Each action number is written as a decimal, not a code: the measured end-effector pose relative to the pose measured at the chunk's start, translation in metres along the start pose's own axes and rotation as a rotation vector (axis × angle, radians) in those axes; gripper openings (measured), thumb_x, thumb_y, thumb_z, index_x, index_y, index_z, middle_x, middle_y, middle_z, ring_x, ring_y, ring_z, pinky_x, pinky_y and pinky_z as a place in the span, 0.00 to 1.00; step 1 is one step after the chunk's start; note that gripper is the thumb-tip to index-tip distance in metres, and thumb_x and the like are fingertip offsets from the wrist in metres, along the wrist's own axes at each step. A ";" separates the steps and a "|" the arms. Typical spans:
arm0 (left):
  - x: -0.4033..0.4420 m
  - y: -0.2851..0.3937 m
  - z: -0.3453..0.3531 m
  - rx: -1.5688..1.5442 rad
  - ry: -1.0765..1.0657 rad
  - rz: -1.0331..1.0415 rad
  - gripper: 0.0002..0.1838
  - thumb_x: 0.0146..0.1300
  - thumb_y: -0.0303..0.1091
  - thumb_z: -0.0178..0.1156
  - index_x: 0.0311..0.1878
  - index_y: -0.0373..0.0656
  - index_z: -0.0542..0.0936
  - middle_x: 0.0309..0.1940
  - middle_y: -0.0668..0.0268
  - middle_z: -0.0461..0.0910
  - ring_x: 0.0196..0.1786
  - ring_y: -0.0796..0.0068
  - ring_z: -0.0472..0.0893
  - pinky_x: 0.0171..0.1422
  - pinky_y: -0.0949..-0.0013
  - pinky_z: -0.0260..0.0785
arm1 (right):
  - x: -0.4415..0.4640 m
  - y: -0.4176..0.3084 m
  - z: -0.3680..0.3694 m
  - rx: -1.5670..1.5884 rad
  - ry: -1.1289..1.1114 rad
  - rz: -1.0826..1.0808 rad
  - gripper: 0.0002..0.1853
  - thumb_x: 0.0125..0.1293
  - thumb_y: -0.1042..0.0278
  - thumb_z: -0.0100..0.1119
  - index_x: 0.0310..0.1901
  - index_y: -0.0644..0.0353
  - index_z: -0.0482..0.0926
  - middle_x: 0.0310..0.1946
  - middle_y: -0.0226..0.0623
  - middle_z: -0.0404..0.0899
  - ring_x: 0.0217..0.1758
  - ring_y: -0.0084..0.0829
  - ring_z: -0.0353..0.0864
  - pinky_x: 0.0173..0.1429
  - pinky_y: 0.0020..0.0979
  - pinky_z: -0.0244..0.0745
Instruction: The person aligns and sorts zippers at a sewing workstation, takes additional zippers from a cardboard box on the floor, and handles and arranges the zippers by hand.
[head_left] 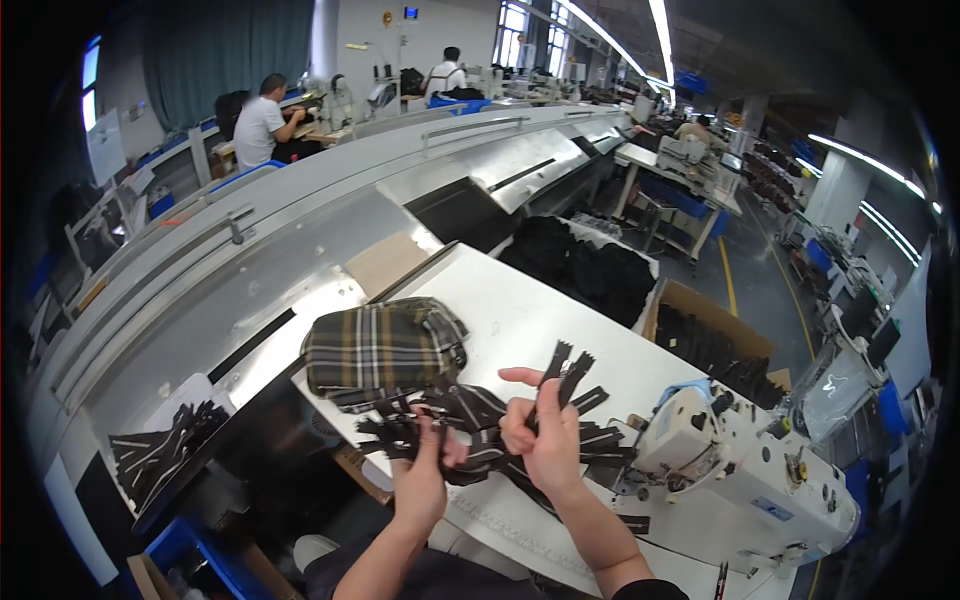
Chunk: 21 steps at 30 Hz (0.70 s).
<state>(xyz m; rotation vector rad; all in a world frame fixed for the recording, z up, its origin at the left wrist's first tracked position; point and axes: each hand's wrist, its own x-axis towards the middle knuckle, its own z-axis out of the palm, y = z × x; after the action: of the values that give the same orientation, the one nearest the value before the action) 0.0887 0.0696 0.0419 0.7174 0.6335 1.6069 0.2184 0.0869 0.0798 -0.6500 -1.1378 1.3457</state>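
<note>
My left hand is closed around a bunch of dark zippers, their ends fanning out to the left. In my right hand, the thumb and fingers pinch a dark zipper whose ends point up, while the index finger sticks out to the left. More dark zippers lie in a loose pile on the white table beneath and between both hands. Just behind the left hand sits a folded plaid cloth bundle in brown, black and white.
A white sewing machine stands on the right of the table. At left, a tray holds several zippers. A metal chute runs behind. Boxes of dark pieces stand beyond the table. Other people work farther back.
</note>
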 end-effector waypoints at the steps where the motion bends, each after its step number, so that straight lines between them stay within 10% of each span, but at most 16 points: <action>1: 0.005 0.002 0.001 -0.064 0.023 0.028 0.10 0.71 0.38 0.42 0.37 0.44 0.67 0.22 0.72 0.63 0.22 0.83 0.60 0.29 0.77 0.57 | -0.002 -0.004 0.000 -0.134 0.001 -0.030 0.28 0.72 0.48 0.26 0.57 0.66 0.62 0.13 0.23 0.53 0.15 0.15 0.48 0.21 0.19 0.45; 4: 0.015 0.011 0.004 -0.153 -0.028 0.046 0.12 0.70 0.42 0.44 0.37 0.44 0.68 0.23 0.74 0.62 0.22 0.86 0.56 0.27 0.79 0.52 | -0.005 -0.004 -0.004 -0.642 -0.029 -0.218 0.30 0.72 0.48 0.27 0.63 0.67 0.57 0.14 0.25 0.58 0.17 0.17 0.55 0.23 0.21 0.52; 5: 0.013 0.010 0.009 -0.152 -0.032 0.009 0.12 0.70 0.42 0.45 0.40 0.43 0.69 0.26 0.74 0.65 0.23 0.86 0.58 0.29 0.80 0.53 | -0.010 -0.015 -0.003 -0.760 -0.085 -0.070 0.24 0.72 0.58 0.34 0.63 0.64 0.57 0.17 0.40 0.69 0.17 0.41 0.69 0.26 0.35 0.63; 8: 0.011 0.002 0.012 0.031 -0.137 -0.048 0.19 0.69 0.43 0.48 0.54 0.38 0.68 0.35 0.73 0.70 0.28 0.86 0.65 0.34 0.81 0.59 | -0.009 0.000 0.005 -0.865 -0.117 -0.373 0.16 0.69 0.65 0.42 0.54 0.63 0.66 0.22 0.47 0.76 0.24 0.46 0.77 0.27 0.37 0.68; 11: 0.011 0.002 0.015 0.125 -0.171 -0.061 0.20 0.66 0.42 0.53 0.53 0.35 0.72 0.29 0.74 0.69 0.31 0.86 0.67 0.36 0.80 0.61 | -0.013 0.001 0.003 -1.086 -0.084 -0.440 0.10 0.67 0.70 0.44 0.47 0.63 0.69 0.23 0.47 0.76 0.25 0.45 0.78 0.26 0.36 0.70; 15: 0.010 0.004 0.007 0.005 -0.245 -0.158 0.20 0.66 0.42 0.53 0.50 0.34 0.74 0.25 0.76 0.65 0.31 0.86 0.66 0.37 0.80 0.62 | -0.005 -0.001 -0.001 -0.755 0.107 -0.248 0.09 0.70 0.70 0.42 0.46 0.63 0.69 0.16 0.31 0.67 0.13 0.18 0.61 0.18 0.23 0.54; 21: 0.010 0.005 0.012 0.022 -0.210 -0.191 0.20 0.62 0.35 0.57 0.55 0.33 0.71 0.32 0.73 0.70 0.34 0.85 0.69 0.38 0.80 0.63 | 0.004 0.008 -0.014 0.014 0.127 0.091 0.11 0.72 0.63 0.41 0.47 0.59 0.69 0.19 0.21 0.65 0.15 0.09 0.57 0.18 0.16 0.50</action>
<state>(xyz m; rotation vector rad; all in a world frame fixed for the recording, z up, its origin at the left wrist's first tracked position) 0.0930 0.0786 0.0546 0.8059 0.5495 1.3312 0.2268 0.0957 0.0684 -0.7739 -1.0063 1.3677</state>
